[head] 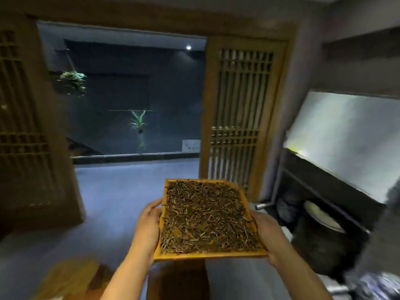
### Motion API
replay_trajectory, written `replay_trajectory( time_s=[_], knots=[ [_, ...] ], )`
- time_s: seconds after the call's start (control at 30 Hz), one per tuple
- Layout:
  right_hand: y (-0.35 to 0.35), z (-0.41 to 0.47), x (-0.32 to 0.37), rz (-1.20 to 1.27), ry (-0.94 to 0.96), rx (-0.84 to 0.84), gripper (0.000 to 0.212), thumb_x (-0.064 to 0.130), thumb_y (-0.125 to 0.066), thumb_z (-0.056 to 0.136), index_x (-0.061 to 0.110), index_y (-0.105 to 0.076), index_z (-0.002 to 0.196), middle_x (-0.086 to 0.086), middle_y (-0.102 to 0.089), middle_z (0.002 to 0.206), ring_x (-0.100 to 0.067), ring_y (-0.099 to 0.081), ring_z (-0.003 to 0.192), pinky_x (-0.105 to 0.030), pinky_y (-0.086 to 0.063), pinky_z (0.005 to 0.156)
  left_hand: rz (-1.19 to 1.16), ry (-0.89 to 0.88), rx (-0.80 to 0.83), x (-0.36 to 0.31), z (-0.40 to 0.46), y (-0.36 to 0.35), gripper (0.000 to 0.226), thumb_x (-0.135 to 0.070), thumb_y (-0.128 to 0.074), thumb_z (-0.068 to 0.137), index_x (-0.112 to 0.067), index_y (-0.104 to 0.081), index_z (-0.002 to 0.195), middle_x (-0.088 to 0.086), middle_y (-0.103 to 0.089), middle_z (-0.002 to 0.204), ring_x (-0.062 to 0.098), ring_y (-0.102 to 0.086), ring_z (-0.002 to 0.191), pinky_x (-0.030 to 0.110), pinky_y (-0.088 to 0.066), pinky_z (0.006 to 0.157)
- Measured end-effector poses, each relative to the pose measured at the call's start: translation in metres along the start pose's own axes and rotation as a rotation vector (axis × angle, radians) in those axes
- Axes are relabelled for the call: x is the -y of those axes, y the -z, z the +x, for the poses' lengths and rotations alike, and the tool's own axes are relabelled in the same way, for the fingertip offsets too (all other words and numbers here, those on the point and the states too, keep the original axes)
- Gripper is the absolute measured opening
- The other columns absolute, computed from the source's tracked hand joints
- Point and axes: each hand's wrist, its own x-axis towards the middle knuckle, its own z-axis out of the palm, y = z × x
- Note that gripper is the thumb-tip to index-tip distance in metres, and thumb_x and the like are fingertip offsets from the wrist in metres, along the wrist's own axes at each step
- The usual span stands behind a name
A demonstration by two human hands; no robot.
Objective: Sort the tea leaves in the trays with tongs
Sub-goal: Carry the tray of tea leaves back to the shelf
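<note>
A shallow wooden tray [207, 255] full of dry brown and green tea leaves [205, 215] is held level in the air in front of me. My left hand [149, 224] grips its left edge and my right hand [267, 232] grips its right edge. Both thumbs rest on the rim. No tongs are in view.
A wooden lattice door [240, 118] stands ahead to the right and another lattice panel [26, 118] at the left. A metal hood [346, 139] and a dark round vessel [324, 234] are at the right. A wooden surface [71, 278] lies below left. Grey floor stretches ahead.
</note>
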Motion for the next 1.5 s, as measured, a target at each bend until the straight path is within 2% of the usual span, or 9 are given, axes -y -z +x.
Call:
replay_trajectory(
  time_s=[0.1,0.17,0.27,0.4,0.53,0.73,1.03,1.2,1.5],
  knots=[
    [0.084,-0.005,0.007,0.038,0.025,-0.185,0.023,0.025,-0.056,0.082,0.010,-0.074,0.079,-0.017,-0.071,0.078,-0.033,-0.069,0.077,-0.053,-0.054,0.080,-0.011,0.012,0.205,0.012,0.004,-0.088,0.033,-0.002,-0.045,0.094,-0.021,-0.072,0.096,-0.004,-0.071,0.091,0.000,-0.070,0.073,0.017,-0.053,0.053],
    [0.138,-0.014,0.011,0.059,0.012,-0.289,0.029,0.027,-0.054,0.083,0.007,-0.074,0.085,-0.019,-0.073,0.081,-0.033,-0.070,0.073,-0.044,-0.058,0.071,0.024,0.038,0.332,0.021,0.001,-0.147,0.033,-0.004,-0.046,0.094,-0.020,-0.073,0.101,0.005,-0.075,0.091,0.011,-0.073,0.080,0.025,-0.058,0.062],
    [0.216,-0.028,0.014,0.061,0.024,-0.472,0.030,0.027,-0.050,0.089,0.006,-0.071,0.083,-0.022,-0.070,0.086,-0.039,-0.068,0.080,-0.054,-0.055,0.077,0.023,0.102,0.482,0.038,-0.008,-0.235,0.030,-0.010,-0.046,0.095,-0.018,-0.072,0.106,0.011,-0.076,0.093,0.030,-0.072,0.088,0.046,-0.058,0.081],
    [0.314,-0.044,0.018,-0.004,0.060,-0.686,0.033,0.025,-0.045,0.095,0.004,-0.068,0.084,-0.018,-0.071,0.077,-0.029,-0.069,0.071,-0.033,-0.057,0.053,0.103,0.033,0.601,0.061,-0.028,-0.351,0.031,-0.014,-0.046,0.097,-0.028,-0.073,0.091,-0.014,-0.075,0.081,0.017,-0.069,0.085,0.039,-0.056,0.077],
    [0.400,-0.061,0.021,-0.074,0.108,-0.860,0.041,0.027,-0.037,0.100,-0.005,-0.063,0.097,-0.029,-0.064,0.096,-0.040,-0.063,0.090,-0.046,-0.053,0.075,0.121,0.037,0.763,0.086,-0.054,-0.455,0.023,-0.021,-0.050,0.096,-0.026,-0.072,0.097,0.004,-0.074,0.096,0.027,-0.067,0.093,0.048,-0.054,0.087],
    [0.507,-0.090,0.017,-0.085,0.093,-1.106,0.039,0.029,-0.037,0.101,0.002,-0.059,0.083,-0.019,-0.056,0.080,-0.028,-0.054,0.075,-0.033,-0.041,0.065,0.102,0.096,0.931,0.120,-0.099,-0.595,0.019,-0.007,-0.052,0.092,-0.013,-0.069,0.095,0.009,-0.068,0.089,0.004,-0.065,0.065,0.018,-0.048,0.047],
    [0.614,-0.089,0.001,-0.143,-0.020,-1.422,0.042,0.029,-0.042,0.099,0.011,-0.049,0.063,-0.013,-0.046,0.065,-0.024,-0.046,0.062,-0.032,-0.032,0.058,0.138,0.279,1.205,0.177,-0.134,-0.751,0.020,-0.014,-0.054,0.092,-0.007,-0.068,0.104,0.021,-0.071,0.098,0.034,-0.067,0.089,0.039,-0.055,0.073],
    [0.668,-0.063,-0.006,-0.101,-0.088,-1.549,0.044,0.028,-0.042,0.099,0.002,-0.061,0.069,-0.013,-0.054,0.066,-0.024,-0.050,0.063,-0.032,-0.034,0.058,0.125,0.389,1.442,0.198,-0.132,-0.830,0.026,-0.020,-0.045,0.097,-0.011,-0.068,0.108,0.016,-0.075,0.090,0.030,-0.074,0.079,0.036,-0.057,0.057],
    [0.766,-0.008,-0.010,-0.126,-0.188,-1.645,0.046,0.029,-0.042,0.099,0.004,-0.060,0.065,-0.017,-0.064,0.068,-0.030,-0.061,0.068,-0.037,-0.045,0.062,0.173,0.540,1.559,0.231,-0.138,-0.936,0.037,-0.027,-0.040,0.101,-0.032,-0.050,0.136,0.005,-0.070,0.112,0.027,-0.068,0.098,0.041,-0.055,0.074]
  ],
)
